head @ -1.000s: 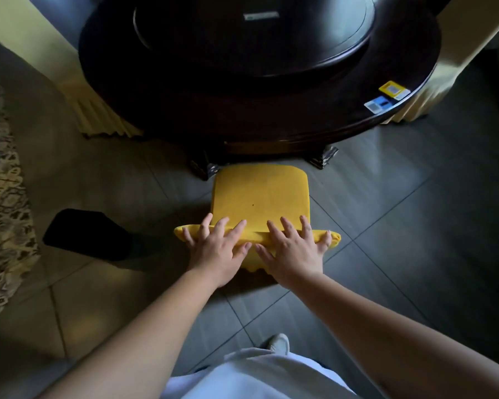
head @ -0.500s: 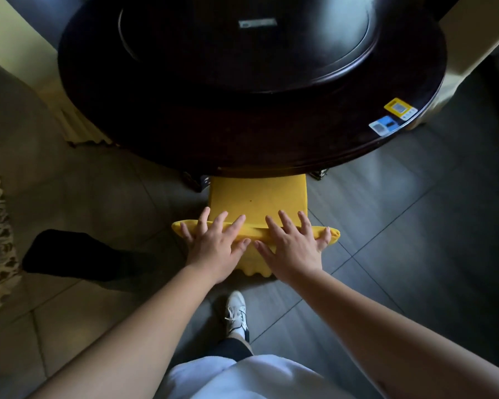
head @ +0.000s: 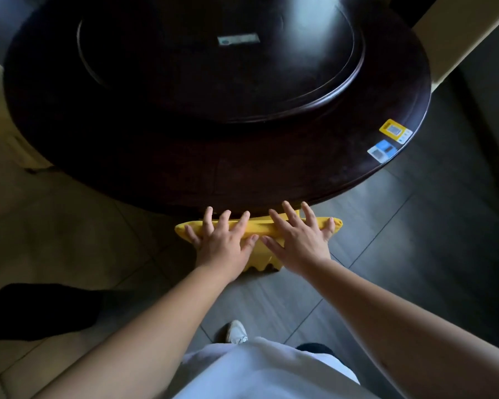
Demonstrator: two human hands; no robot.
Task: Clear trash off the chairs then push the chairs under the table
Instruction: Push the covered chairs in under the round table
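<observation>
A chair with a yellow cover stands at the near edge of the round dark wooden table. Its seat is hidden under the tabletop; only the top of the backrest and a bit of yellow skirt show. My left hand lies flat on the left half of the backrest top, fingers spread and straight. My right hand lies flat on the right half, fingers spread, the tips reaching the table's rim. No trash shows on the chair.
A dark raised turntable fills the table's middle. Yellow and blue stickers sit near the table's right edge. A black object lies on the tiled floor at the left. Cream-covered chairs flank the table.
The chair slid forward under the table: its seat, fully visible a second ago, is now hidden beneath the tabletop. Both hands stayed flat on the backrest and moved with it.
</observation>
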